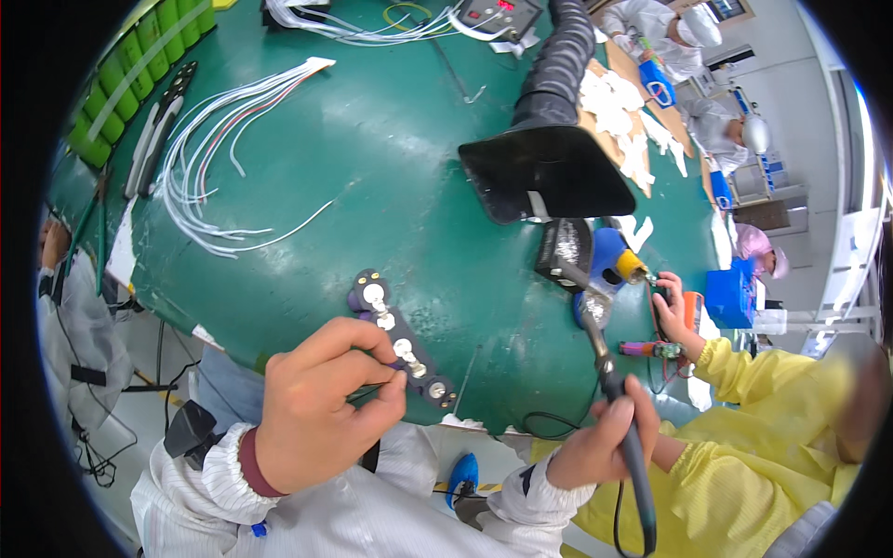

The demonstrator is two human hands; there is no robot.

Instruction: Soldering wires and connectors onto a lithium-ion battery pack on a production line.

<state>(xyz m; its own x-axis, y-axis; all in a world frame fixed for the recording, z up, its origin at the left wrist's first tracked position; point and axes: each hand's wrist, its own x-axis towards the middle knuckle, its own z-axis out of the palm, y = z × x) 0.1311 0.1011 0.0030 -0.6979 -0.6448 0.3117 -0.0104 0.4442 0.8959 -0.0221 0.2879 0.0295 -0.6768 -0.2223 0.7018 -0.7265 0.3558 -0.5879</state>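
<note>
Green covers the work table [409,232], which is curved by the wide lens; along its right side, co-workers in white [665,42] are seen farther off, and a co-worker in a yellow coat [735,456] is seated just beside the right hand.

On the near part of the table, a dark strip [398,327] with round silvery contacts is laid slantwise; its lower half is reached by the left hand [326,400], whose thumb and forefinger are drawn nearly together at the strip's edge; whether the strip itself or something thin is pinched between them cannot be told. By the right hand [609,437], a soldering iron [610,379] is gripped around its dark handle, with the fingers closed; its metal end is pointed away from the body, toward a black box [565,251] and a blue stand [609,256], though whether either is touched cannot be told.

Above these, a black hood [549,167] is hung from a ribbed hose [555,74]; to the left, white wires [290,76] are fanned out from a connector, with a grey-and-black hand tool [158,135] set between them and a row of green bins [139,70].
</note>
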